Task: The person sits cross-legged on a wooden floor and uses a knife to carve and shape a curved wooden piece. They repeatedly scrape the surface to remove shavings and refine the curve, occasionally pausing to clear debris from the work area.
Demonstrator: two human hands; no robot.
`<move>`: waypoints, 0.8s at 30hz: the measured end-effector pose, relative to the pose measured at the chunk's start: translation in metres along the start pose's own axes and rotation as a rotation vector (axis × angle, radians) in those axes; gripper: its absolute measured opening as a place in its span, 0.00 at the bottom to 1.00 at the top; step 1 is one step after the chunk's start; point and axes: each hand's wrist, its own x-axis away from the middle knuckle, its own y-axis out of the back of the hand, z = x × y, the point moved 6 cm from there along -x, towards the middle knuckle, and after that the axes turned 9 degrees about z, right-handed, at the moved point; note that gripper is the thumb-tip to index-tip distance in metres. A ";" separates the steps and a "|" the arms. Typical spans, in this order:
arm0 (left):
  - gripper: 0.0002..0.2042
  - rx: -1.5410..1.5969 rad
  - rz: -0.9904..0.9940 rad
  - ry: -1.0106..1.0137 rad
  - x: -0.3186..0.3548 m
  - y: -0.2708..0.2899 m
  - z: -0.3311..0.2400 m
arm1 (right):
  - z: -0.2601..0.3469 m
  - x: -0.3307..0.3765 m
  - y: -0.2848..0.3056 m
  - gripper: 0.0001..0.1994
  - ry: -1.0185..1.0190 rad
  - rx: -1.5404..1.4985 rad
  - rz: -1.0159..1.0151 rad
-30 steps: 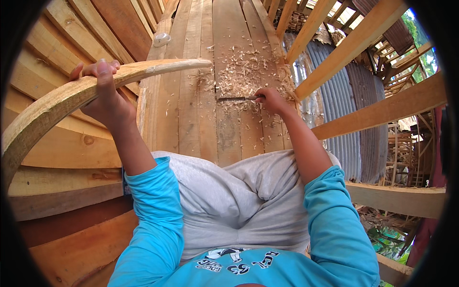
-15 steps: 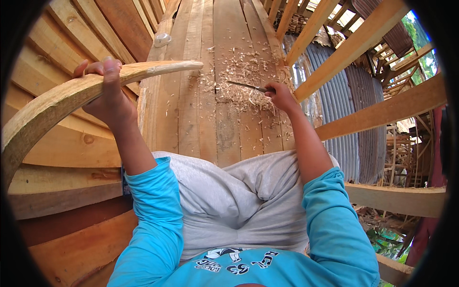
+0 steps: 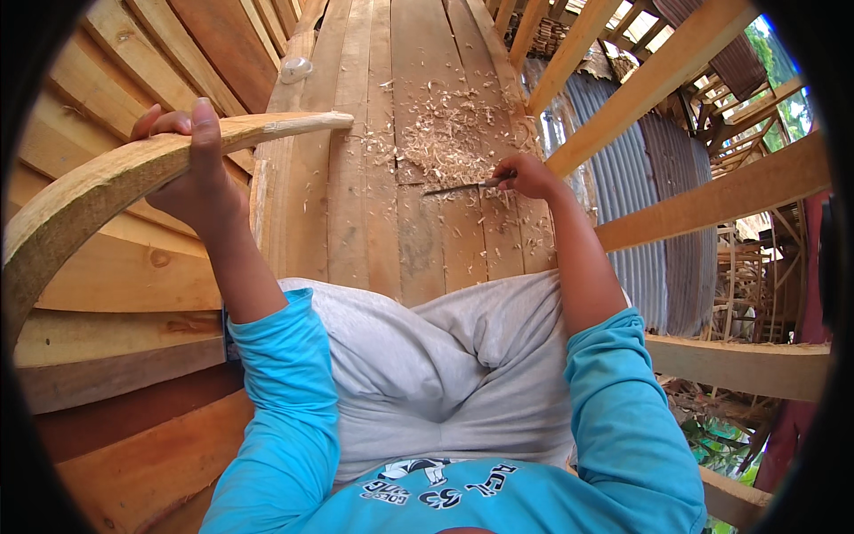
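Observation:
My left hand (image 3: 197, 173) is closed round a long curved wooden piece (image 3: 98, 178), with the thumb over its upper face. The piece bends from the left rim up to a pale, whittled tip over the planks. In my right hand (image 3: 527, 178) is a knife (image 3: 458, 188), its thin dark blade pointing left, low over the boards. Wood shavings (image 3: 445, 147) lie scattered just beyond the blade. Whether the blade touches the boards I cannot tell.
I sit on a plank floor (image 3: 356, 231). A small clear plastic container (image 3: 295, 69) lies at the far left. A board wall (image 3: 107, 276) rises on the left. Slanting wooden rails (image 3: 712, 191) line the right, with corrugated metal sheets (image 3: 623, 178) beyond them.
My right hand and the knife have come a little nearer to me, and the blade has swung to the near side of the shavings. The curved piece has shifted slightly left.

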 end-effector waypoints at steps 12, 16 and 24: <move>0.26 0.073 -0.029 0.009 -0.001 -0.004 0.005 | 0.009 0.029 0.019 0.12 -0.001 0.225 -0.004; 0.26 0.085 -0.050 0.024 -0.001 -0.003 0.005 | -0.006 0.055 -0.004 0.12 0.001 0.342 0.354; 0.25 0.156 -0.035 0.033 -0.001 -0.008 0.009 | -0.046 0.057 -0.048 0.13 0.070 0.465 0.442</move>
